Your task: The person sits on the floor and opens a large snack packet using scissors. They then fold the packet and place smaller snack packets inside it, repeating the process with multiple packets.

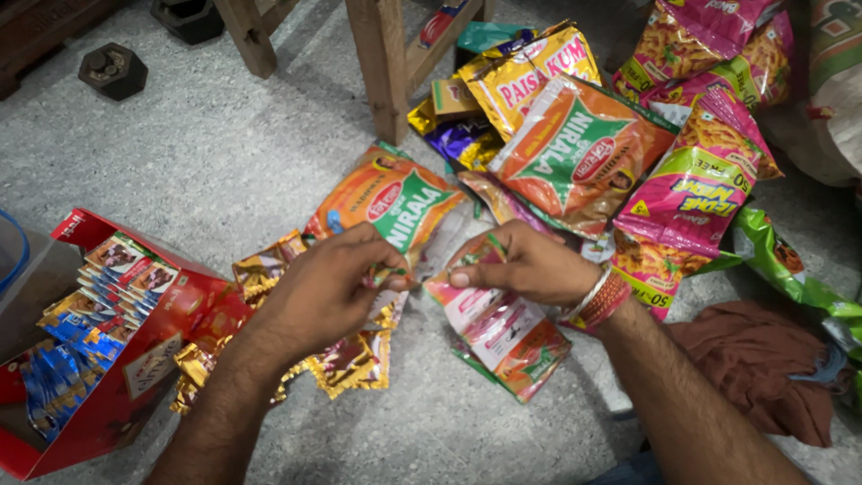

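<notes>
My left hand (325, 286) and my right hand (521, 262) meet over a heap of snack packets on the grey floor. Both pinch a strip of small sachets (429, 269) stretched between their fingertips. The strip runs down into an orange and pink packet (503, 328) lying under my right hand. An orange and green snack packet (395, 202) lies just beyond my left hand. Gold foil sachet strips (346, 359) lie under my left wrist. Red and white bangles (600, 299) circle my right wrist.
A red cardboard box (135, 359) with rows of small sachets stands at the left. More snack packets (575, 148) pile up beyond my hands, pink ones (696, 184) to the right. Wooden legs (382, 63) rise at the top. A brown cloth (763, 359) lies at the right.
</notes>
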